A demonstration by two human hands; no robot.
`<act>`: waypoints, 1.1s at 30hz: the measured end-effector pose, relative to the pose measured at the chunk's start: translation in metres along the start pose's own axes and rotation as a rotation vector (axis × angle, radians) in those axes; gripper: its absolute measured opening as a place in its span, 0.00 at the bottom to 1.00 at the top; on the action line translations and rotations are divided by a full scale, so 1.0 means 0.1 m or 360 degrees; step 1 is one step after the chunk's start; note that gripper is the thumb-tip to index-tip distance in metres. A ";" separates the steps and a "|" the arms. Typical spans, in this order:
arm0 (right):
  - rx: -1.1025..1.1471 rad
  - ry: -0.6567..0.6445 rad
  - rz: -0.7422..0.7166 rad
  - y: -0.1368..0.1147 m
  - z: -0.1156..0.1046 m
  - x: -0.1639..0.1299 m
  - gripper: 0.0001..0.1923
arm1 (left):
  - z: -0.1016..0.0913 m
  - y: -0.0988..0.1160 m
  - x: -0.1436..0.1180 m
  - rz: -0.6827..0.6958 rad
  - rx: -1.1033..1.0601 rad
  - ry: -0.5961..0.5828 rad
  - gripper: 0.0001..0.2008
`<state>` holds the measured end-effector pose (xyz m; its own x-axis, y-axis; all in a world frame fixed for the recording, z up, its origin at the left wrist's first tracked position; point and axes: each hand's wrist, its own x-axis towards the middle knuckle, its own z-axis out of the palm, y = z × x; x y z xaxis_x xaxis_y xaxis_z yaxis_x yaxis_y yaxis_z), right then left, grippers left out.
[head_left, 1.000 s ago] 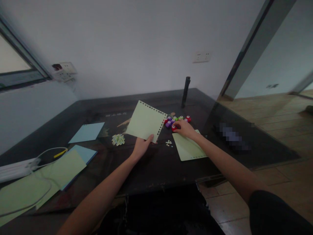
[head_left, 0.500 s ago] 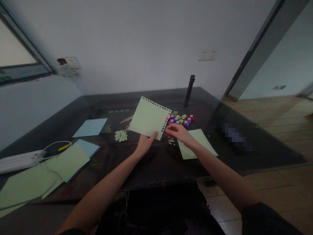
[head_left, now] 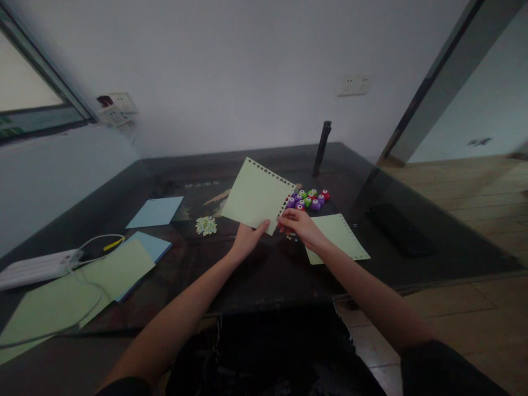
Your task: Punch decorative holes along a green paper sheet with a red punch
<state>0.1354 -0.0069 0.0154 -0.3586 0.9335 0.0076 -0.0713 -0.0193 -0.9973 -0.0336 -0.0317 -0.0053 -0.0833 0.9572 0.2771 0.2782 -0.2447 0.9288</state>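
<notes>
My left hand (head_left: 248,240) holds a pale green paper sheet (head_left: 258,195) by its lower edge, thumb on top. Small dark holes run along the sheet's upper and right edges. My right hand (head_left: 297,224) is closed in a pinch at the sheet's lower right edge. Something reddish shows under its fingertips, too small and shaded to name. Just behind that hand lies a cluster of small round purple, green and red pieces (head_left: 315,204) with white-ringed tops. Another green sheet (head_left: 340,239) with holes along one edge lies partly under my right forearm.
A pile of tiny pale paper bits (head_left: 205,225) lies left of my hands. Further left are a blue sheet (head_left: 155,212), stacked green sheets (head_left: 119,267) and a white power strip (head_left: 37,269) with a cable. A black upright post (head_left: 322,148) and a dark flat object (head_left: 398,228) are at right.
The view has shifted slightly. My right fingers have come closer to the sheet's lower right edge and now meet it. The left hand keeps its hold on the sheet.
</notes>
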 end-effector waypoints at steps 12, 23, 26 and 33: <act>0.0208 -0.0110 0.0142 -0.04 -0.01 -0.05 0.14 | 0.04 -0.05 0.01 -0.0170 -0.0181 -0.0066 0.16; 0.0201 0.0012 0.0134 0.07 -0.03 0.00 0.14 | -0.40 0.42 -0.02 -0.0662 -0.0165 -0.1856 0.25; 0.0157 0.0001 0.0140 0.07 0.01 -0.02 0.14 | -0.40 0.43 0.01 -0.0465 -0.0297 -0.1520 0.18; 0.0062 0.0009 0.0121 0.04 0.09 -0.07 0.13 | -0.27 0.26 0.08 -0.0235 0.0048 -0.0585 0.06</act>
<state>0.1292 -0.0165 0.0125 -0.3591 0.9308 -0.0688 -0.0802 -0.1042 -0.9913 -0.0533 -0.0349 0.0276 0.2221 0.9746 0.0296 0.3174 -0.1009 0.9429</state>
